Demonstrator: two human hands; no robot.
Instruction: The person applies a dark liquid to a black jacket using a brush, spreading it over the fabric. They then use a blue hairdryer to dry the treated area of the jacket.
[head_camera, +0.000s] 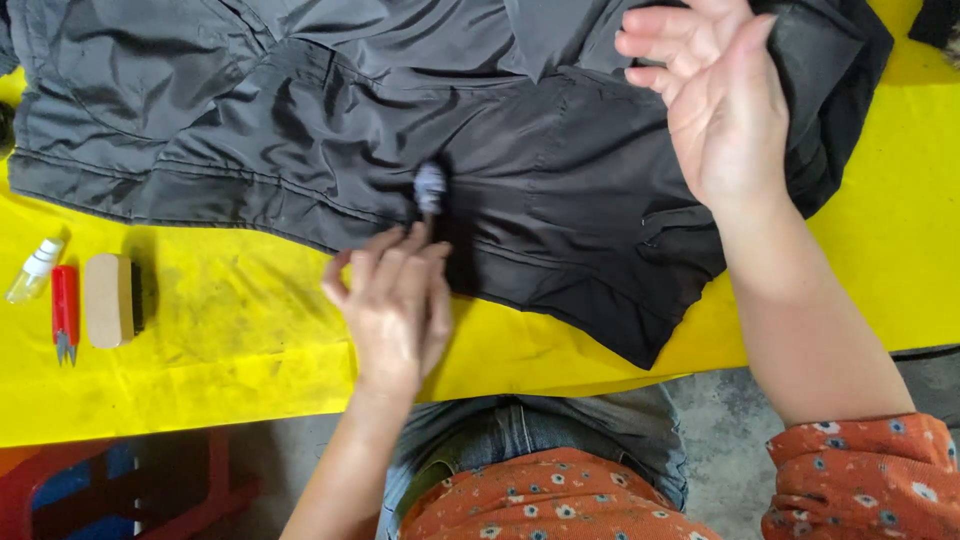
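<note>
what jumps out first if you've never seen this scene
A dark grey jacket sprawls over the upper part of a bright yellow table. The left hand pinches a small grey wad against the fabric at centre, while the right hand lies open on it at upper right. A wooden brush sits at far left.

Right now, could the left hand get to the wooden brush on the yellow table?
Probably yes. The left hand is pinching a small grey wad against the dark jacket, and bare yellow table lies between it and the wooden brush. Its fingers are busy, though.
</note>
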